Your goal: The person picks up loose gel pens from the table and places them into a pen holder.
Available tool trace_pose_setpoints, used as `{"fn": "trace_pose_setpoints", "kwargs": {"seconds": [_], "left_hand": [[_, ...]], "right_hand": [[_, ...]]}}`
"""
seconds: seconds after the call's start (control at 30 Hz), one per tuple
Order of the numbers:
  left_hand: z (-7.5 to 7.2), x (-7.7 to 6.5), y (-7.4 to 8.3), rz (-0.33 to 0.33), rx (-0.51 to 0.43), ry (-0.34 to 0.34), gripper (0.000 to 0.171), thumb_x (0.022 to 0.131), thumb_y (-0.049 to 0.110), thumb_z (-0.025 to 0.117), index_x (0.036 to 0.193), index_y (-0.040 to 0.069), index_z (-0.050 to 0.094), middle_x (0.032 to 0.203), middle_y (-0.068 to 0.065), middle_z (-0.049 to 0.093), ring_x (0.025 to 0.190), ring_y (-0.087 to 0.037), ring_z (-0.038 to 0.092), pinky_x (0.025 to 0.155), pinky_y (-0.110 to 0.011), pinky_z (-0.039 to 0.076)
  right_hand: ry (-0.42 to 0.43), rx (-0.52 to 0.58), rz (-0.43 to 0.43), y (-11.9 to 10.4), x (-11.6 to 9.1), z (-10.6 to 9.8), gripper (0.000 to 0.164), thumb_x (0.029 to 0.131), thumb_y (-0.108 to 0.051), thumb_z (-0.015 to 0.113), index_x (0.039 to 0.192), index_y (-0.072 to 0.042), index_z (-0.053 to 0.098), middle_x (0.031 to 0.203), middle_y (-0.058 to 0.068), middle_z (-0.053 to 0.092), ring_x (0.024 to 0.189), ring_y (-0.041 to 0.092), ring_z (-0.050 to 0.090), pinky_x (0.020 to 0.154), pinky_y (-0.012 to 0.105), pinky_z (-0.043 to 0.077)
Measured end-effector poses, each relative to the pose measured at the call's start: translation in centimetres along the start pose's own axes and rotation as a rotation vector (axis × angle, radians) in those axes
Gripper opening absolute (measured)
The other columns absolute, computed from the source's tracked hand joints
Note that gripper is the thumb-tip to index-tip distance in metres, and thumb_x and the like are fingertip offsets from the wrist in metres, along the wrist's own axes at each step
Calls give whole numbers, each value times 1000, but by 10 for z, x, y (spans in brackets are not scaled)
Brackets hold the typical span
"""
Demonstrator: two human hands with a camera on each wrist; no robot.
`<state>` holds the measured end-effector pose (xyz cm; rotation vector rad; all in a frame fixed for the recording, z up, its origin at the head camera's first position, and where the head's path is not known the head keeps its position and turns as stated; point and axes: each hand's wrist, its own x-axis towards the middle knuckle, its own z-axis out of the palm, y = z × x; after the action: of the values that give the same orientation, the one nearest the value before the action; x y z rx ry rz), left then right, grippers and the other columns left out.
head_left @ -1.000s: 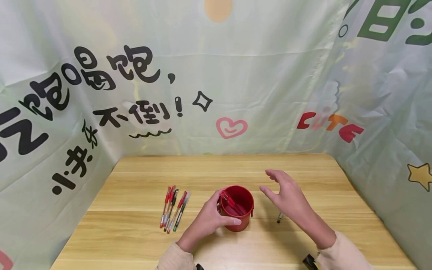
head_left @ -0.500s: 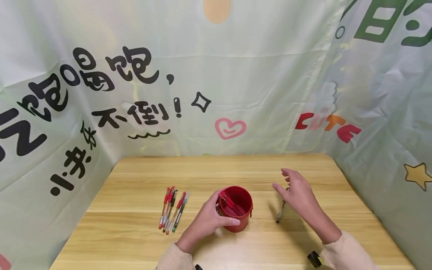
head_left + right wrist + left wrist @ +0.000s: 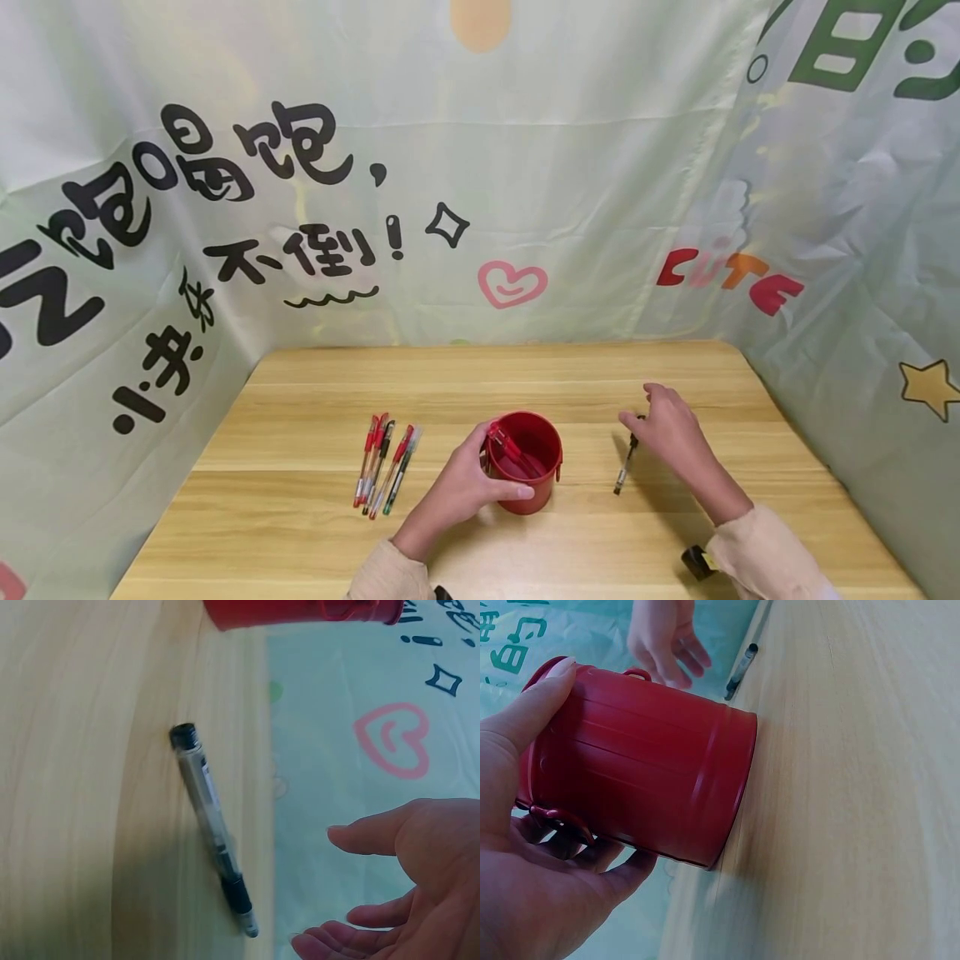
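Holding one bucket [image 3: 645, 765]: left grip [image 3: 472, 482]. Right grip [image 3: 673, 429]: apart, near one black pen [image 3: 211, 814].

Head view bright; soft shadow, pale glare on tabletop [image 3: 285, 525]. Wrist views dimmer, bluish; pen [image 3: 210, 814] slightly blurred.

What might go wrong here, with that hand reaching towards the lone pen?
The right hand is open above the lone pen, which is slim and lies loose on the table, so a clumsy pinch could send it rolling.

The left hand grips the red bucket; if that hand tilts it too far, the red-topped contents leaning inside could spill.
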<state>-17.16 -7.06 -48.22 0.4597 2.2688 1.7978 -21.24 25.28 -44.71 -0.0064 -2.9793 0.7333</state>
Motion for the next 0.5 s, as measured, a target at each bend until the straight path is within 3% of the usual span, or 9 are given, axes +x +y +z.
{"fn": "trace_pose_setpoints", "kwargs": {"seconds": [0.37, 0.5], "left_hand": [[-2, 0, 2, 5, -10, -9, 94, 73, 33, 96, 151, 24, 45, 146, -1, 59, 135, -22, 56, 109, -43, 54], [-1, 0, 3, 2, -5, -10, 95, 72, 34, 96, 151, 27, 45, 146, 2, 59, 135, -20, 56, 109, -42, 53]], "right_hand": [[-95, -33, 46, 13, 14, 10, 74, 98, -31, 69, 141, 24, 42, 128, 43, 59, 110, 55, 61, 88, 62, 56], [-116, -22, 70, 16, 14, 14, 68, 98, -33, 70, 132, 23, 49, 106, 36, 65, 81, 38, 64, 66, 44, 55]]}}
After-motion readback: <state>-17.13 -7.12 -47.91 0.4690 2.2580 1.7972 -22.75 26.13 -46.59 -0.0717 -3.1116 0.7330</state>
